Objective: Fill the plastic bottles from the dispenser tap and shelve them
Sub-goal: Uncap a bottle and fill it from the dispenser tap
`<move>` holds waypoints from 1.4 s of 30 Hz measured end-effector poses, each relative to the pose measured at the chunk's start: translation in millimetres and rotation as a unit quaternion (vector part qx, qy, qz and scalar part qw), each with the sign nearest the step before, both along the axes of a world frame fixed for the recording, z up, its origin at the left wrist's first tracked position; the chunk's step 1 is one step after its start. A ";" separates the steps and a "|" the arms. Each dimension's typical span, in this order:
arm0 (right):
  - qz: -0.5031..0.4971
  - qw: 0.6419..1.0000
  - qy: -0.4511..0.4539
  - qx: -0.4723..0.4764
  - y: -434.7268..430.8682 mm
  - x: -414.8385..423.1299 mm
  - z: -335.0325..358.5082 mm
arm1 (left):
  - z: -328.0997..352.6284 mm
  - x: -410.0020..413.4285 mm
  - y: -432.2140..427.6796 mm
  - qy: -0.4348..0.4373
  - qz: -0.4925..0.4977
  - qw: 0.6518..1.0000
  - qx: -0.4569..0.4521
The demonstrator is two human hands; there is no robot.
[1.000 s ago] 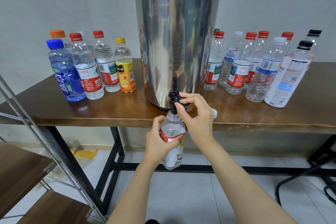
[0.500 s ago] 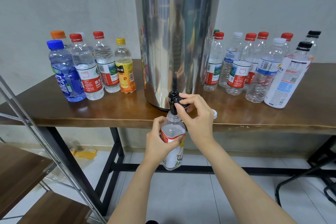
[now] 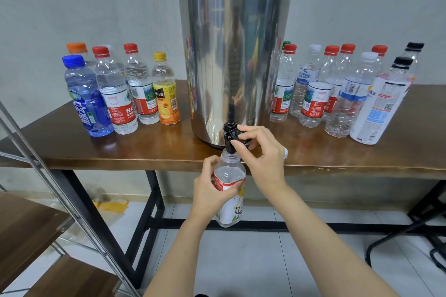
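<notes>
A tall steel dispenser [image 3: 234,55] with a black lid stands on the wooden table [image 3: 96,149]. Its black tap [image 3: 230,134] juts over the front edge. My left hand [image 3: 212,188] grips an uncapped clear bottle [image 3: 229,200] with a red and white label, its mouth right under the spout. My right hand [image 3: 258,149] pinches the tap lever between thumb and fingers. A small white cap [image 3: 285,152] lies on the table behind my right hand.
Several capped bottles stand left of the dispenser, among them a blue bottle [image 3: 87,99] and a yellow juice bottle [image 3: 165,90]. Several more stand on the right, with a large black-capped bottle [image 3: 381,103] nearest. A metal rack with wooden shelves [image 3: 29,229] is at lower left.
Almost nothing has moved. Both hands stay at the tap and the bottle; the view has shifted only slightly.
</notes>
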State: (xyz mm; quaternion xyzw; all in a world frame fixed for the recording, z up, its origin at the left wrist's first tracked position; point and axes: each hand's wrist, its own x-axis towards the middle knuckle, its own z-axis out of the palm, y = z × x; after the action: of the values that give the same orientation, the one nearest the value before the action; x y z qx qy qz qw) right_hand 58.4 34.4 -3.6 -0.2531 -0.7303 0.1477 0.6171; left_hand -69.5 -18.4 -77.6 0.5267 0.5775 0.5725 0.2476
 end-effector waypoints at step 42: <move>-0.143 0.931 -0.279 -0.190 48.9 60.5 20.7 | -1.7 -2.0 0.3 0.000 0.005 1.000 -0.018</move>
State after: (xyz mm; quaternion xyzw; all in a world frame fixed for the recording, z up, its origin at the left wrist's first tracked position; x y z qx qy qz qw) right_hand 118.9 83.3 17.1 -0.4982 -0.7872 0.1178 0.3438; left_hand -71.5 -18.1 -79.3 0.5190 0.5903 0.5637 0.2539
